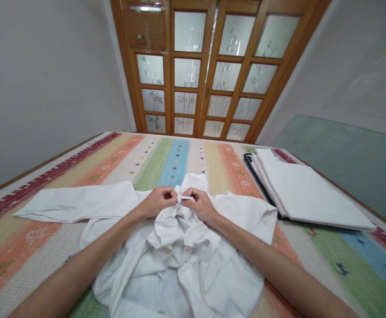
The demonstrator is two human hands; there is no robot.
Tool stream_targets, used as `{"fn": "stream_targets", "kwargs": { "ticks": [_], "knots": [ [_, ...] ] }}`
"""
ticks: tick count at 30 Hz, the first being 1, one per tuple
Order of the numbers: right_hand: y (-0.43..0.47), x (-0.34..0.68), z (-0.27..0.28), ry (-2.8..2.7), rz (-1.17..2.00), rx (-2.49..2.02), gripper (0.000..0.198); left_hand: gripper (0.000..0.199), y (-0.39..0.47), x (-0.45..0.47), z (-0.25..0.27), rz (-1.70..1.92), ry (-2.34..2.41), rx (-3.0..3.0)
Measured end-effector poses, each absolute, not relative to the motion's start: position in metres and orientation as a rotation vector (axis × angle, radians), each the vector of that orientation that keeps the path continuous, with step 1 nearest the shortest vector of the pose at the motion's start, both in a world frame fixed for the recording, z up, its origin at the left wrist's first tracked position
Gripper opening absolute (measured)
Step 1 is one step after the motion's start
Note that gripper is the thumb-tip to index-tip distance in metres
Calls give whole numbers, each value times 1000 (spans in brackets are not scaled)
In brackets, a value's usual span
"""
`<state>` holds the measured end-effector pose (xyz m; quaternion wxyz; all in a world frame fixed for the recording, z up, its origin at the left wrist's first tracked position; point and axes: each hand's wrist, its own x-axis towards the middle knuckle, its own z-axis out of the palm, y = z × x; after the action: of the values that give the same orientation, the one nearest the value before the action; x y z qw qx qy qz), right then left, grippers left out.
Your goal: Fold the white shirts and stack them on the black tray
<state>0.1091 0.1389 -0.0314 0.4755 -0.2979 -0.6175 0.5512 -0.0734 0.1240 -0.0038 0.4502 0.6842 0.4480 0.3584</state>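
Observation:
A white button-up shirt lies spread in front of me, with one long sleeve stretched out to the left and the other part fanned to the right. Near the collar, my left hand pinches a bunched bit of the white fabric. Close beside it, my right hand is also closed on the gathered cloth, which twists into a small knot-like bunch between the fingertips. Ruffled folds hang below the hands. A button shows lower on the shirt front. My fingertips partly hide the pinched cloth.
The shirt rests on a surface with a striped, multicoloured cover. To the right lies a stack of folded clothes, white on top with a dark edge beneath. Wooden doors with glass panes stand beyond, between pale walls.

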Motion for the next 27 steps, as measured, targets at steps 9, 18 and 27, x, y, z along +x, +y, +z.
{"fn": "stream_targets", "kwargs": {
  "ticks": [9, 18, 27],
  "knots": [
    [138, 108, -31, -1576, 1203, -824, 13, 28, 121, -73, -9, 897, 1090, 1715],
    [132, 107, -26, -1744, 1085, -894, 17, 21, 116, -67, -11, 1032, 1225, 1785],
    [127, 105, -23, -1853, 937, -968, 16, 20, 114, -66, -11, 1089, 1249, 1837]
  ]
}}
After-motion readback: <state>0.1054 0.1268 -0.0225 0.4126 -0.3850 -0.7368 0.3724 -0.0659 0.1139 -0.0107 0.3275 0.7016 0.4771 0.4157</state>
